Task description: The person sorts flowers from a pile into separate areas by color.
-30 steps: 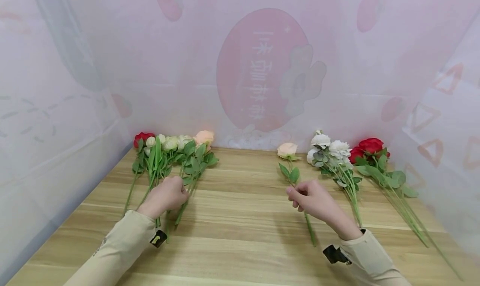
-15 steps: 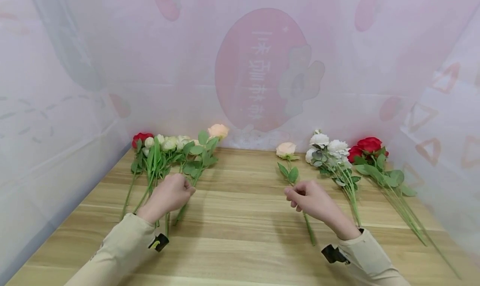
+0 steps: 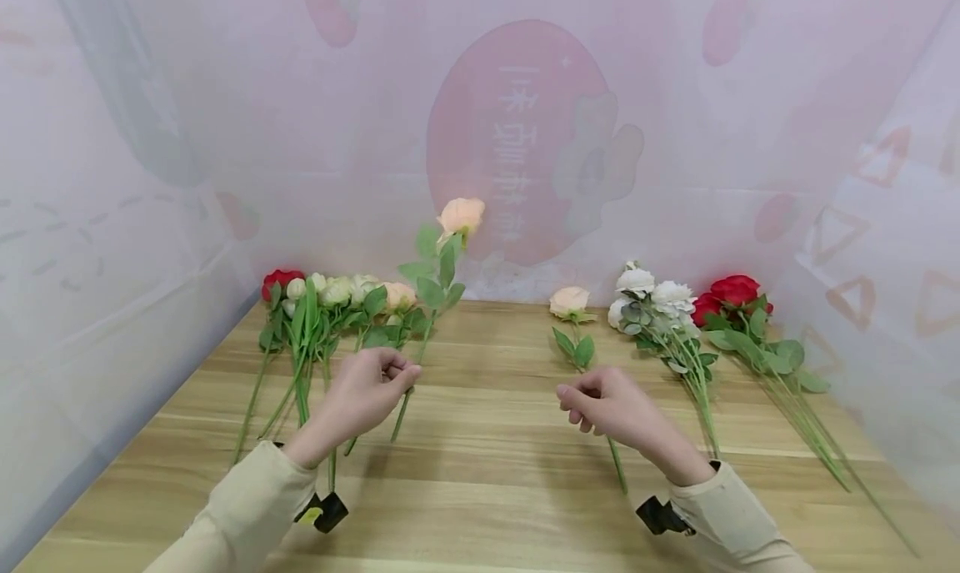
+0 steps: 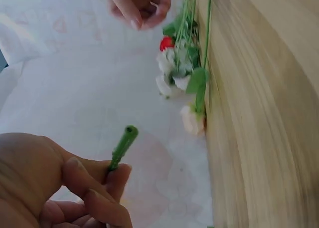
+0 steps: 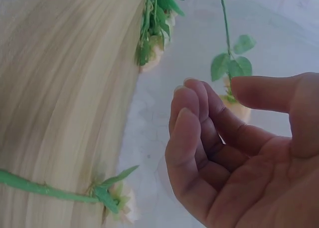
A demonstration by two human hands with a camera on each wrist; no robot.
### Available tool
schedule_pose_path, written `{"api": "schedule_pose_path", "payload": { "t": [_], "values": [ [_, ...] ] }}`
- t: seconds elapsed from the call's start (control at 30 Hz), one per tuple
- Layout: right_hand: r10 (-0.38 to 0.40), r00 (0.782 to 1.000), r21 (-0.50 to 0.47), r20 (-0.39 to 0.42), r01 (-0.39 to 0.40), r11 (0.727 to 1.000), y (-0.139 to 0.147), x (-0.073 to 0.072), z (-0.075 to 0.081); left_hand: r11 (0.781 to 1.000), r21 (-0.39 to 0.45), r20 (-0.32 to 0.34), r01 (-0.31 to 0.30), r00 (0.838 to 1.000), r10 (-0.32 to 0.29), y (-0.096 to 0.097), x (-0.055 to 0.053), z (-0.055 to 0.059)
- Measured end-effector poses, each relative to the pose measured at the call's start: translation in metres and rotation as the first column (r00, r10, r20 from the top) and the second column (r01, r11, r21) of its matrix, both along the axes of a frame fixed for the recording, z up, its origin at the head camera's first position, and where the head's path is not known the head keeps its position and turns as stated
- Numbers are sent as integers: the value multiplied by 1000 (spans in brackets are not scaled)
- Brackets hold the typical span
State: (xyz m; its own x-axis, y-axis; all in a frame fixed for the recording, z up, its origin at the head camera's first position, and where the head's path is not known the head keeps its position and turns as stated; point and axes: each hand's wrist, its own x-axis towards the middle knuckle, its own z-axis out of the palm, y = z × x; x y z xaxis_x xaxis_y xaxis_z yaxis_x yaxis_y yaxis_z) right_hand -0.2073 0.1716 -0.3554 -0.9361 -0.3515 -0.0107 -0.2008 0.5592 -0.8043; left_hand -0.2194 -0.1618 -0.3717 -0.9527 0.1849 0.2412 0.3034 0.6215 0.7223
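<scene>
My left hand (image 3: 363, 396) pinches the green stem of a peach rose (image 3: 461, 217) between thumb and fingertips, with the bloom raised against the back wall. In the left wrist view, the stem's cut end (image 4: 130, 130) sticks out past the fingers. My right hand (image 3: 626, 412) hovers over another peach rose (image 3: 570, 303) lying on the table. Its fingers are loosely curled, and the right wrist view shows nothing between them and the thumb. The hand covers the middle of that rose's stem in the head view.
Left of the raised rose lie a red flower (image 3: 282, 283), pale green-white blooms (image 3: 337, 291) and another peach rose (image 3: 399, 297). White flowers (image 3: 672, 299) and red roses (image 3: 733, 290) lie on the right of the wooden table (image 3: 480, 490). A printed cloth wall (image 3: 360, 123) stands behind.
My left hand has moved right and lifted the peach rose out of the left-hand group, its bloom rising up the wall. My right hand stays almost in place.
</scene>
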Motion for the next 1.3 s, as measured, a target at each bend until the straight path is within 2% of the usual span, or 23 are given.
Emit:
{"api": "schedule_pose_path", "payload": {
  "t": [0.1,0.23,0.37,0.47,0.63,0.9,1.13,1.3],
  "values": [
    [29,999,-24,14,-29,999,-5,2,-1,997,73,15,29,999,-30,9,6,-1],
    [67,998,-62,16,-65,996,-11,7,0,975,189,60,116,990,-129,23,15,-3],
    [63,998,-103,9,-62,993,-16,12,2,929,301,108,215,960,-257,35,25,-7],
    [49,998,-159,25,-45,986,-20,15,3,895,359,133,265,935,-330,42,31,-9],
    [52,997,-239,59,-36,970,-26,19,4,866,397,150,305,909,-390,54,42,-12],
    [61,995,-284,72,-39,958,-32,23,7,815,462,147,349,876,-459,67,56,-15],
    [77,997,-341,29,-63,938,-44,25,1,807,442,124,392,864,-487,71,59,-19],
    [57,998,-358,24,-44,933,-50,26,-5,788,442,126,429,840,-528,72,61,-20]
  ]
}}
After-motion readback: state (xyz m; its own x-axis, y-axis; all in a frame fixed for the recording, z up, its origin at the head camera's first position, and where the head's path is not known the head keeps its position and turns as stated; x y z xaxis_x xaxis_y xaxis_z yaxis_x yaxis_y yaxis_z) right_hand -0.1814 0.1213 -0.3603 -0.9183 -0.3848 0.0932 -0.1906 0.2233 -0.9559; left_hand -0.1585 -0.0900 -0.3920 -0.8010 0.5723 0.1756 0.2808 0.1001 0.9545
